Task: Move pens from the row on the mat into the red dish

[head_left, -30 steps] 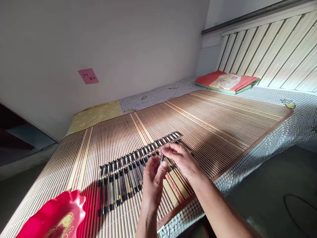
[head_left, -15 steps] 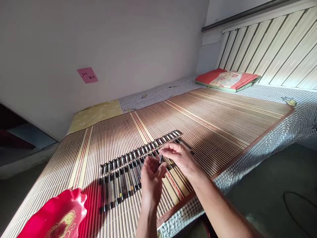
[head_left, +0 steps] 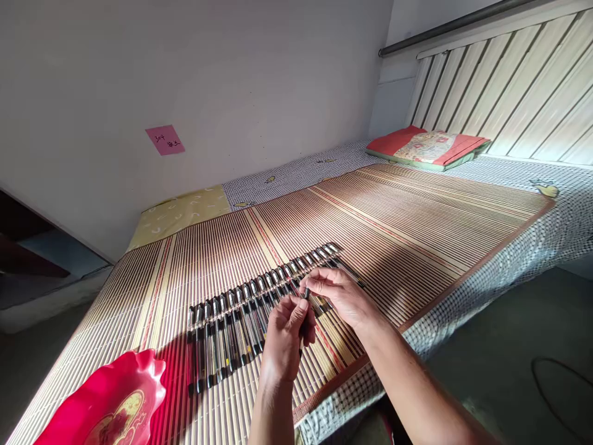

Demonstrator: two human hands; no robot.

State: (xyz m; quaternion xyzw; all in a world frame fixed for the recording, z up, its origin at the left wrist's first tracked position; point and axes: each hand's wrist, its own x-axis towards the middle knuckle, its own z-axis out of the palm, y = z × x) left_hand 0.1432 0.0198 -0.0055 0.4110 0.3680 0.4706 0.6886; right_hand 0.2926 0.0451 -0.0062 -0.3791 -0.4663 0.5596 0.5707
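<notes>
The pen (head_left: 304,296) sits pinched between your two hands, lifted just above the bamboo mat (head_left: 417,228) near the bed's front edge. Its long axis runs roughly upright and slightly tilted, the dark top end showing between your fingertips while the lower part is hidden behind your left hand (head_left: 285,340). That left hand is curled closed around the lower barrel, thumb and fingers wrapped from below. Your right hand (head_left: 340,296) comes in from the right and grips the upper end with thumb and forefinger; whether it is on a cap or the barrel itself, you cannot tell from here. Both hands meet at the pen, so neither is nearer than the other: the left holds low, the right holds high.

Just beyond your hands, a row of pens (head_left: 259,303) lies flat on the mat, side by side, barrels pointing toward you, the row running from the left front up toward the middle of the bed. Your right hand partly covers its far end. At the bed's front left corner rests a red plate (head_left: 106,402). Well apart, at the far right corner by the slatted headboard, lies a pillow (head_left: 426,148), and a pink note (head_left: 165,140) is stuck on the wall
</notes>
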